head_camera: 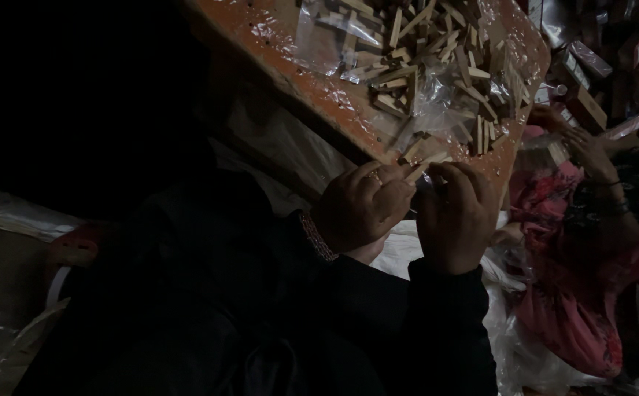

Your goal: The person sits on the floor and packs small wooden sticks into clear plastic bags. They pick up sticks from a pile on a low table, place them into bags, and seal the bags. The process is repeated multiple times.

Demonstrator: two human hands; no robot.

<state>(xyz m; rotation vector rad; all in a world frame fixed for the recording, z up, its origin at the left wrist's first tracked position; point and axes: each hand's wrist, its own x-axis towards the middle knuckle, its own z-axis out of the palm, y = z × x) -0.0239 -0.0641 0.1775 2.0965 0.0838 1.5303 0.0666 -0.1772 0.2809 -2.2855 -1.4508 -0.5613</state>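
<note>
Your left hand (360, 205) and right hand (457, 213) meet just below the near edge of the orange board (290, 66). Both are closed, fingers pinching a pale wooden stick (416, 172) between them. A heap of similar sticks (437, 66) lies on the board, partly under clear plastic bags (327, 37). Beyond the board's right corner, another person's hand (591, 150) reaches from a pink garment (561, 293).
</note>
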